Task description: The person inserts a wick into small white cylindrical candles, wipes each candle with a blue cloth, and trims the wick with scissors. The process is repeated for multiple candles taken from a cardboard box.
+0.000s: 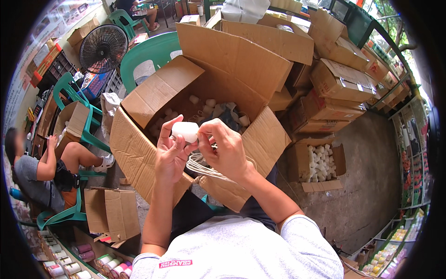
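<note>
A short white cylinder that looks like a candle [185, 131] is held up over a large open carton [153, 144]. My left hand [169, 156] grips it between thumb and fingers. At its right end, my right hand [224, 148] has thumb and forefinger pinched together. A bundle of thin white cords [209, 171] hangs in loops from the right hand; the cord end at the fingertips is too small to make out clearly. Inside the carton lie several similar white pieces [211, 102] and a dark crumpled cloth or bag [226, 113], partly hidden behind my hands.
Right of me, a small carton [303, 160] is filled with white pieces. Stacked cartons [341, 83] stand behind it. A green chair [139, 58] and a black fan [103, 49] are at the back left. Another person [39, 172] sits at left, near an open carton [111, 214].
</note>
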`<state>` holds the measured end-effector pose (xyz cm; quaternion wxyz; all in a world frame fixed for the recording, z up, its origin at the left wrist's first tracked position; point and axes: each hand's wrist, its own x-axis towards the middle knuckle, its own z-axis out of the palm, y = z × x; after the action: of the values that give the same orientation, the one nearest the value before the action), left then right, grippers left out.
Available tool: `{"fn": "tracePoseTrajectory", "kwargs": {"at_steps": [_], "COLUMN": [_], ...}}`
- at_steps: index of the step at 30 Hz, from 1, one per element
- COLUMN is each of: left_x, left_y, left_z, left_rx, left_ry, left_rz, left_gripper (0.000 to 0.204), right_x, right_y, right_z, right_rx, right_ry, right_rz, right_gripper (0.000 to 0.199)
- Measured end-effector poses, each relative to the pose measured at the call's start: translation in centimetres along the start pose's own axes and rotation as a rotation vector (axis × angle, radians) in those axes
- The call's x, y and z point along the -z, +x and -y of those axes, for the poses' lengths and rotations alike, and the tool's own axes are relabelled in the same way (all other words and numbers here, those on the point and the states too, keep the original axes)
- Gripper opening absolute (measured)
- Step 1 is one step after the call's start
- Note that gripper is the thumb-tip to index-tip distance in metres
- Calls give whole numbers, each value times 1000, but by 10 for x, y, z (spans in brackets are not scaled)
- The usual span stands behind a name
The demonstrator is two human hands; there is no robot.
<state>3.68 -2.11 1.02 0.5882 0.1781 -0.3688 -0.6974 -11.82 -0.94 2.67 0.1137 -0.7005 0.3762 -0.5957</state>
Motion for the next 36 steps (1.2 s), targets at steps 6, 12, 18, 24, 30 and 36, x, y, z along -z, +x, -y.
{"fn": "tracePoseTrajectory", "kwargs": {"at_steps": [6, 12, 18, 24, 30, 36], "left_x": [2, 1, -1, 1, 1, 26], "left_y": [1, 2, 0, 0, 9, 52], "left_z": [2, 3, 4, 5, 2, -64], "left_rx": [-19, -59, -93, -78, -169, -72], "left_ry": [3, 25, 36, 84, 262, 429], "left_rz": [10, 39, 69, 89, -62, -153], "left_gripper": [53, 55, 56, 63, 49, 37], "right_x": [2, 4, 6, 6, 11, 33], "right_y": [-2, -3, 2, -2, -5, -1], "right_z": [-7, -8, -4, -5, -17, -54], "right_rx": [-42, -22, 87, 40, -214, -560], "right_ry": [72, 112, 14, 7, 201, 533], "right_rz": [33, -28, -41, -30, -94, -181], "right_gripper": [18, 19, 21, 18, 11, 10]}}
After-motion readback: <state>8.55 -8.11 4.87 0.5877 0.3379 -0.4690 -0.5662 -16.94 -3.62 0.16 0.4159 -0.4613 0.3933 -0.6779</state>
